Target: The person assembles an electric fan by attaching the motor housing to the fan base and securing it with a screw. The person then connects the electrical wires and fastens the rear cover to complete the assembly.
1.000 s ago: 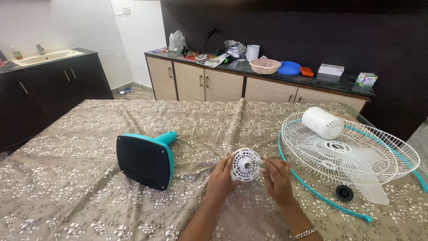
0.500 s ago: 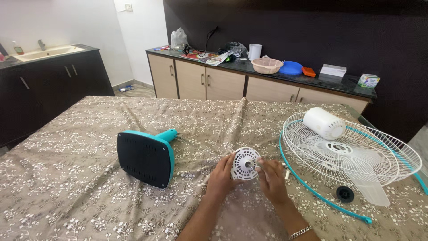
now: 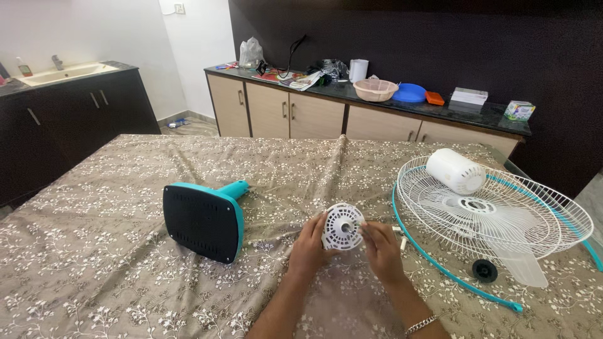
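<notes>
The round part (image 3: 342,227) between the hands looks like white plastic, matt and full of little holes. The table cover (image 3: 113,251) is soft brown cloth with small white flowers and some wrinkles. The fan base (image 3: 204,220) is smooth teal plastic with a dull black bottom. The fan cage (image 3: 534,220) is thin white wire. The counter top (image 3: 440,110) is dark and shiny. The cupboard doors (image 3: 314,119) look like smooth pale wood.
</notes>
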